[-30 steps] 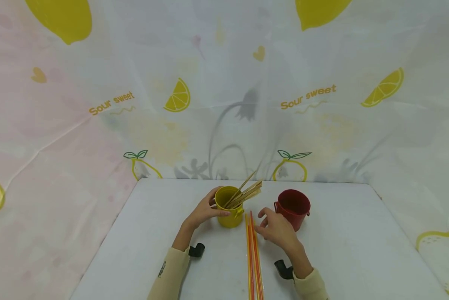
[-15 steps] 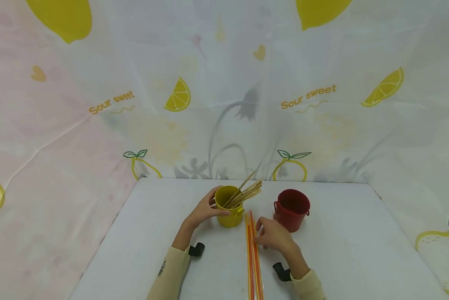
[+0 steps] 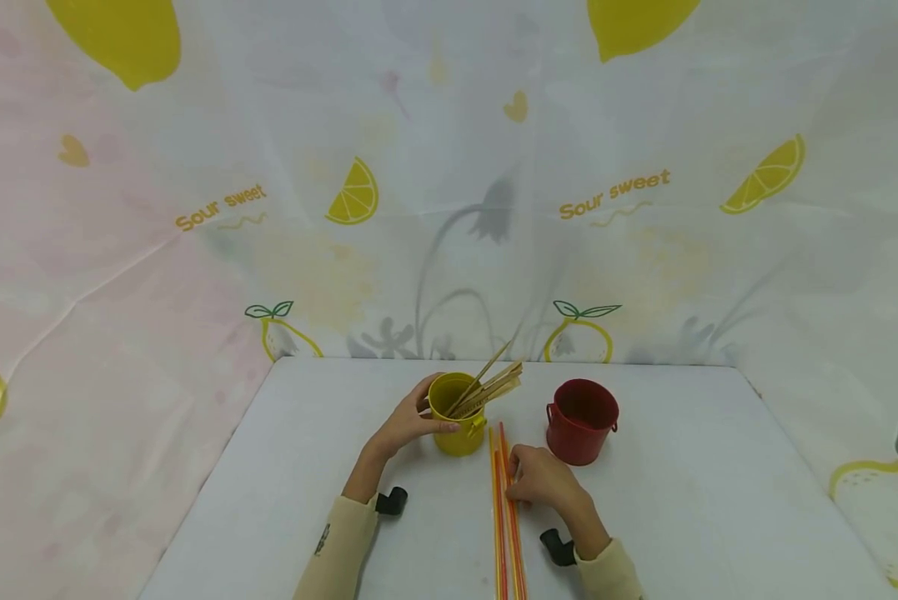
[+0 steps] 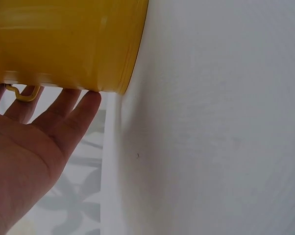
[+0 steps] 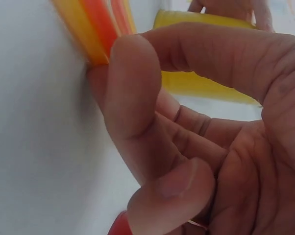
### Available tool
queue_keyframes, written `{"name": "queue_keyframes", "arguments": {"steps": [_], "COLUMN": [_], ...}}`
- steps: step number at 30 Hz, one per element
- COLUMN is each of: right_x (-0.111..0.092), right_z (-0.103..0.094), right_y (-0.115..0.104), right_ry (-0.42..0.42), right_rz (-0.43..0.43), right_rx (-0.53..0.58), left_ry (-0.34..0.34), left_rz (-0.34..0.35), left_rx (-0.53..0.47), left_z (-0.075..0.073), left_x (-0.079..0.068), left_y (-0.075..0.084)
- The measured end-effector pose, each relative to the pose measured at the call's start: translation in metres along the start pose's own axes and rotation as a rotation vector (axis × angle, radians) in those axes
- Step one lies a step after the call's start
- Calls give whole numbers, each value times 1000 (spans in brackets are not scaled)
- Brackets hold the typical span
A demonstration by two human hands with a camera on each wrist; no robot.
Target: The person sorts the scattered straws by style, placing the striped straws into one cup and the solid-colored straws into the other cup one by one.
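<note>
A yellow bucket (image 3: 459,437) stands near the table's middle, with several wooden sticks (image 3: 494,388) leaning out of it. My left hand (image 3: 411,421) holds it, the thumb across its front and fingers behind; in the left wrist view, fingertips touch the bucket wall (image 4: 59,44). Long orange and yellow straws (image 3: 503,533) lie in a bundle running toward me. My right hand (image 3: 544,482) is low at their right edge with fingers curled. In the right wrist view the fingertips pinch at the straws (image 5: 96,29); the exact contact is partly hidden.
A red bucket (image 3: 582,425) with side handle loops stands just beyond my right hand. A black wrist mount sits under each forearm, the right one (image 3: 557,547) close to the table. The white table (image 3: 719,500) meets a lemon-print backdrop behind.
My right hand has come down and slightly toward me from near the red bucket, its fingers closing at the straws' edge. The left hand and yellow bucket have stayed put.
</note>
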State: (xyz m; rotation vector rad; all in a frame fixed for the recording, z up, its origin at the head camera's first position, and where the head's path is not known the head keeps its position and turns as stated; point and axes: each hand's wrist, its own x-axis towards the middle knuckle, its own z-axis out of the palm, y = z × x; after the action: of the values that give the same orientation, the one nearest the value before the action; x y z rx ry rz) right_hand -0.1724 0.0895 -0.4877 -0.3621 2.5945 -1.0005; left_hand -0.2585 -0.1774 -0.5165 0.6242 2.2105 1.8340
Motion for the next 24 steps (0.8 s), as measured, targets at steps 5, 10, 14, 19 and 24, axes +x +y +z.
{"name": "queue_keyframes", "arguments": {"steps": [5,10,14,19,24], "right_x": [0,0,0,-1,-1], "right_z": [1,2,2,1,0], "right_y": [-1,0,2,4,6], "right_ry": [3,17,27,19,3], "right_rz": [15,28,32,29,15], "right_rx": [0,-10,-15,21,57], "left_ry": [-6,-3,19,47,67], "left_rz": [-1,24,56,109,127], "left_rx": [9,53,120,185,211], "left_z": [0,0,4,10,15], "left_x": [0,0,-6,-19,-26], "left_y": [1,8,30,71,95]}}
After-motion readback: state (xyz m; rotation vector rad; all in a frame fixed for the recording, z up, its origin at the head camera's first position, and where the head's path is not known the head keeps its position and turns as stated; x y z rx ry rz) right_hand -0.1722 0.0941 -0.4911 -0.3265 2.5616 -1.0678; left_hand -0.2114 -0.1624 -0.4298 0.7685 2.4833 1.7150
